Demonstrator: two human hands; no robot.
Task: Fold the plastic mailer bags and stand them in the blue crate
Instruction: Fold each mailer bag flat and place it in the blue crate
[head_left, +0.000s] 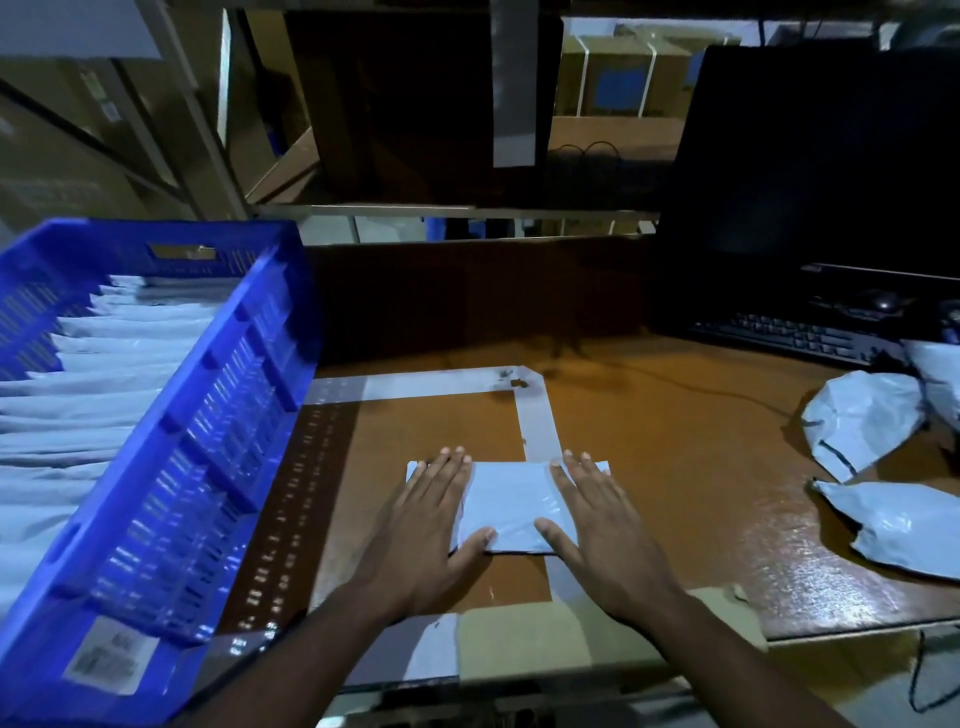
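Observation:
A folded grey mailer bag (511, 506) lies flat on the brown table near its front edge. My left hand (428, 525) presses on the bag's left side with straight fingers. My right hand (597, 525) lies flat on its right side in the same way. The blue crate (208, 415) stands at the left, and several folded grey bags (88, 384) stand upright in a row inside it. Unfolded grey mailer bags (862, 421) lie crumpled at the table's right, another (904, 525) just below them.
A black monitor (821, 156) and keyboard (795, 335) sit at the back right, with a cable running across the table. Grey tape strips (537, 415) mark a rectangle on the tabletop. Shelving with cardboard boxes (395, 93) rises behind.

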